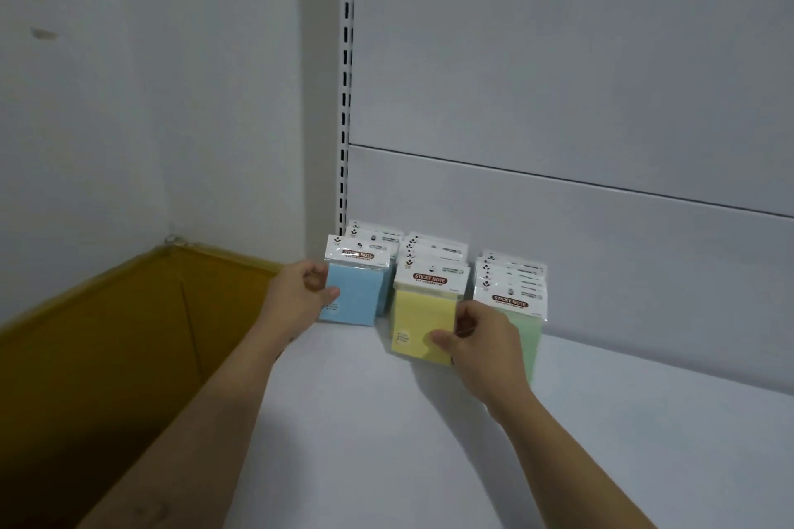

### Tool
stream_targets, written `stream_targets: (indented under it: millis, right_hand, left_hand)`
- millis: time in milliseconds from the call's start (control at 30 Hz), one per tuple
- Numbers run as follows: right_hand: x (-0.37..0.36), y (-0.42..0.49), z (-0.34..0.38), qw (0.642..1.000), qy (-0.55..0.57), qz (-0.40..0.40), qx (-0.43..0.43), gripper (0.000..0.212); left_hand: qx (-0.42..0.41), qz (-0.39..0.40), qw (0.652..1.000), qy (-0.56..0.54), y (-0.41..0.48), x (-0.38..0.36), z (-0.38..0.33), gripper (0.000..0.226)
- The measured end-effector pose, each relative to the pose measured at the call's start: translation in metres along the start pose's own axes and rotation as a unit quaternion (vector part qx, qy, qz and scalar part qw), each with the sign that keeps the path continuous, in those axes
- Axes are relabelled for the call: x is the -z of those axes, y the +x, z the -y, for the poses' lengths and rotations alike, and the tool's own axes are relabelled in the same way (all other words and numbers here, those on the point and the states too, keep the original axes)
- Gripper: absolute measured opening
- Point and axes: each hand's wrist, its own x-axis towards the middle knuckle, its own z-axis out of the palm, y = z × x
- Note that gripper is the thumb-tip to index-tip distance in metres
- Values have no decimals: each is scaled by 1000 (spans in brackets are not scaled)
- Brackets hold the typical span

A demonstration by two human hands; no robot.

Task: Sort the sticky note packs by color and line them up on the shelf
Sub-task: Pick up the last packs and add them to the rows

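Shelf [601, 442], "STICKY NOTE" packs [423, 326] (blue, yellow, green)

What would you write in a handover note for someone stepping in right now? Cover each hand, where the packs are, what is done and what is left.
Left hand: grip on the left edge of the front blue pack.
Right hand: pinches the right edge of the front yellow pack.
Packs: three rows on the shelf, blue left, yellow middle, green row right.
Done: colours are separated, rows run back to the rear panel.
Left: probably square up the two held packs. The cardboard box at left is too dark to tell if packs remain.
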Motion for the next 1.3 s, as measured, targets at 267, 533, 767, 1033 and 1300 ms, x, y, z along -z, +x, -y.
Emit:
stream_targets:
  millis: [267,533,767,1033,1300]
  right_hand:
    - [-24,0,-3,988,-135,-70,29,71]
    - [-30,2,1,952,-288,-88,58,89]
    - [-35,3,-3,924,-366,-81,75,56]
    - [-34,3,-2,923,-369,-70,77,60]
    - [13,-16,1,900,-381,-143,158,62]
  left_hand:
    - [-33,-58,996,64,13,-28,11,24]
    - [-47,-77,991,99,19,-37,22,23]
    - [-61,-54,987,141,19,-35,22,33]
    - [-109,-65,949,289,4,-25,13,52]
    - [-240,-58,917,313,-21,-27,-15,51]
